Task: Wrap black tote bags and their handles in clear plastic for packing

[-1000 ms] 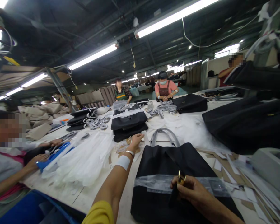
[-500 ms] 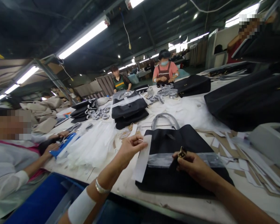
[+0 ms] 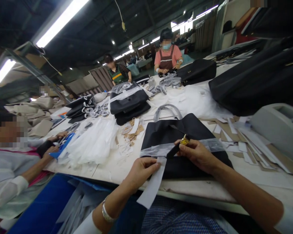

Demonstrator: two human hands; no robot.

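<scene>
My left hand (image 3: 143,172) pinches the top end of a white strip (image 3: 152,187), which hangs over the table's front edge. In my right hand (image 3: 200,155) is a black strap (image 3: 173,151) with a gold buckle (image 3: 185,139), held between thumb and fingers. Both hands are over the front of a black bag (image 3: 171,131) lying on the table. Clear plastic film (image 3: 212,145) wraps across the bag, and its wrapped handle (image 3: 168,109) stands up behind.
White plastic bags (image 3: 90,141) and brown tags (image 3: 136,128) lie to the left. Stacked black bags (image 3: 128,100) sit beyond. Cardboard and paper strips (image 3: 261,146) and a grey device (image 3: 278,130) are at the right. A person (image 3: 9,182) works at the left; two others work across the table.
My left hand has moved down and toward me with the white strip, off the bag's left side to its front edge. My right hand still holds the buckled strap, now shown more clearly.
</scene>
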